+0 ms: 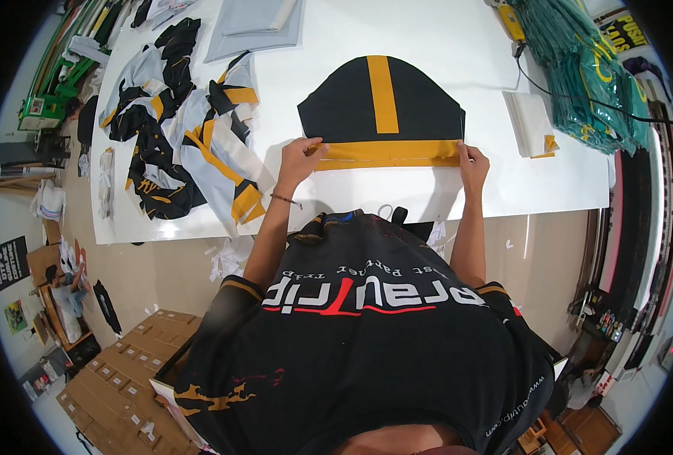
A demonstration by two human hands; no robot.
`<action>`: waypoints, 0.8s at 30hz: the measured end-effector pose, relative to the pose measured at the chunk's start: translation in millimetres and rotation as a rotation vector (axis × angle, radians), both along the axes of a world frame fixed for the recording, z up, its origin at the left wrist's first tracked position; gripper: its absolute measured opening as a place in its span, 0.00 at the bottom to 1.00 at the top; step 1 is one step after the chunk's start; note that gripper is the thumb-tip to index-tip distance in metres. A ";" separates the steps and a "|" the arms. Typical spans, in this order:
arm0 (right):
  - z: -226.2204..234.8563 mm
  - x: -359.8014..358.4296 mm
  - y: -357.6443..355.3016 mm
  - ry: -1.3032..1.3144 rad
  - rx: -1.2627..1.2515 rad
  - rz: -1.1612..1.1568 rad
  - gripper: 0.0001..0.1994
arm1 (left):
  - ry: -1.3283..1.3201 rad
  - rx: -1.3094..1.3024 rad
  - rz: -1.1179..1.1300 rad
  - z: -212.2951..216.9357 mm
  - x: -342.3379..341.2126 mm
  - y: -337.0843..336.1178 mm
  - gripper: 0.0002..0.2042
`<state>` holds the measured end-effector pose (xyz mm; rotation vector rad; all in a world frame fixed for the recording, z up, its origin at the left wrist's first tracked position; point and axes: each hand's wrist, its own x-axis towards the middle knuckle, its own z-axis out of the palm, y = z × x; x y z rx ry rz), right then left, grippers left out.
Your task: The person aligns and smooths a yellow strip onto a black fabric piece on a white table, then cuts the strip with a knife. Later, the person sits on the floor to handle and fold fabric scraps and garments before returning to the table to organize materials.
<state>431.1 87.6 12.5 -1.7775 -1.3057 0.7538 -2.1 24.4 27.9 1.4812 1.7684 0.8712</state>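
Observation:
In front of me on the white table lies a black sleeve-shaped fabric panel (pixel 340 102), curved along its far edge, with a yellow stripe down its middle. A yellow fabric band (pixel 389 151) runs along its straight near edge, with a thin broken line of white showing lengthwise through the yellow. My left hand (pixel 300 161) pinches the band's left end between thumb and fingers. At the right end, my right hand (pixel 473 167) pinches the band's corner in the same way. Between the two hands the band stretches nearly straight. Whether it is joined to the black panel, I cannot tell.
Black, grey and yellow fabric scraps (pixel 192 144) are heaped on the table's left. Grey sheets (pixel 253 29) lie at the back. To the right are folded white pieces (pixel 530 123), green bagged bundles (pixel 579 68) and a yellow corded tool (pixel 511 21). Cardboard boxes (pixel 135 379) stand lower left.

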 end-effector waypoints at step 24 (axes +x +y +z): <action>-22.8 3.7 -17.4 -0.077 0.168 -0.026 0.08 | -0.008 0.063 0.051 -24.1 -6.9 -0.7 0.11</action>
